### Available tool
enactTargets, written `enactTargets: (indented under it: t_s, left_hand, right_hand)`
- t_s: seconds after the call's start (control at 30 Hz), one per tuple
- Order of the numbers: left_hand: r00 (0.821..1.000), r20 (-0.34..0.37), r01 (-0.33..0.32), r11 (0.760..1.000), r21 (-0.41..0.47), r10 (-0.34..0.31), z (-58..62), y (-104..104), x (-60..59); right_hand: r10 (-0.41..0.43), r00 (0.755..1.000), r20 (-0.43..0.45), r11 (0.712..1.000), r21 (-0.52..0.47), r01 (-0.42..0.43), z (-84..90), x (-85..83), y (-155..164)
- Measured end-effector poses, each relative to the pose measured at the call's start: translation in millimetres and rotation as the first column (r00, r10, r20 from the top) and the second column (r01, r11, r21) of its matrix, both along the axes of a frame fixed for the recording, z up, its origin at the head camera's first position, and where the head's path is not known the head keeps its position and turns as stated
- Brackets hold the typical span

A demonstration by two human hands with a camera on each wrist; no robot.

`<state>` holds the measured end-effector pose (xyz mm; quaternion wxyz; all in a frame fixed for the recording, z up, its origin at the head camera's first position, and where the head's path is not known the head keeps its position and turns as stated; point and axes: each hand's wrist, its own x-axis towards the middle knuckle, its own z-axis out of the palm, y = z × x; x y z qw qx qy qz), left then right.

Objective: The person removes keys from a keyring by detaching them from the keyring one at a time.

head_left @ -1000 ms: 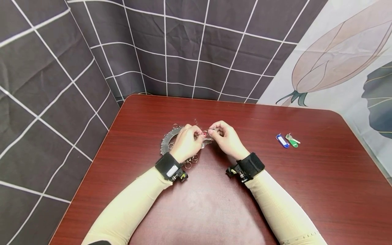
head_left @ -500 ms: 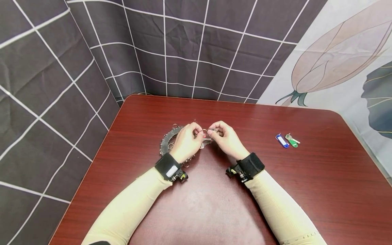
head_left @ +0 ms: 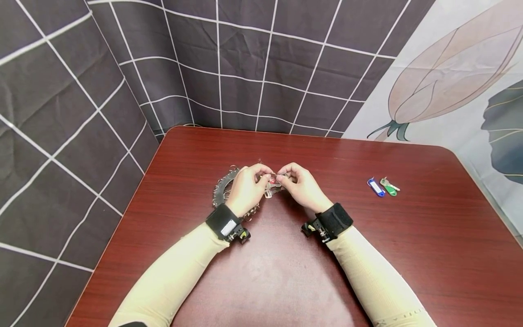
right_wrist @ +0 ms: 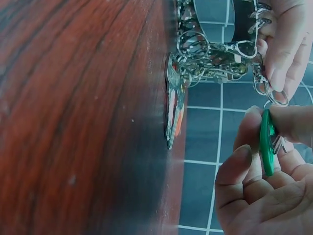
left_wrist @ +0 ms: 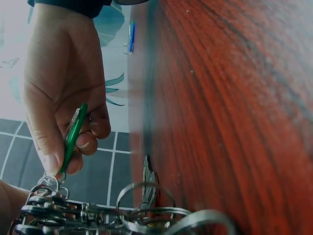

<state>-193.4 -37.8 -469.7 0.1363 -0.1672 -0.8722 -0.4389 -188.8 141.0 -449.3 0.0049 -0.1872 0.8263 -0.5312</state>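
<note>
Green tag (right_wrist: 267, 142) — fingers hide it overhead — blue tag (head_left: 375, 187) lies apart.

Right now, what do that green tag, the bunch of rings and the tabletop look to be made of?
Green tag pinched in the right hand: likely plastic, smooth with a soft sheen. Bunch of rings at the left hand: metal, silvery with bright glints. Table: reddish wood grain, glossy; whether solid wood or laminate cannot be told.

Both hands, left (head_left: 245, 190) and right (head_left: 300, 187), meet over a key-ring cluster (head_left: 224, 187) mid-table (head_left: 286, 272); blue and green tags (head_left: 383, 187) lie at three o'clock.
</note>
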Motion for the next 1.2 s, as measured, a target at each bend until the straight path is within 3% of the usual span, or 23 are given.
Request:
enactTargets:
  t_s: [0.4,0.57,0.8,1.2]
  left_hand:
    - [0.998,-0.065,0.006,0.999,-0.032,-0.009,-1.0,0.1,-0.4]
    - [0.999,-0.042,0.023,0.999,-0.039,-0.024,-0.4,0.0,0.1]
    - [1.0,0.02,0.014,0.999,-0.033,-0.014,-1.7,-0.1,-1.7]
    - [0.998,0.062,0.002,1.0,-0.02,0.0,-2.5,1.0,-0.3]
  right_hand:
    - [0.036,0.999,-0.005,0.999,0.032,-0.036,1.9,2.2,-1.6]
    - [0.05,0.999,-0.006,0.998,0.046,-0.05,2.9,3.0,-2.6]
    - [0.062,0.998,0.009,0.998,0.005,-0.062,-29.6,-14.0,4.7]
    - [0.033,0.999,-0.024,0.997,0.07,-0.031,-29.9,-14.9,7.2]
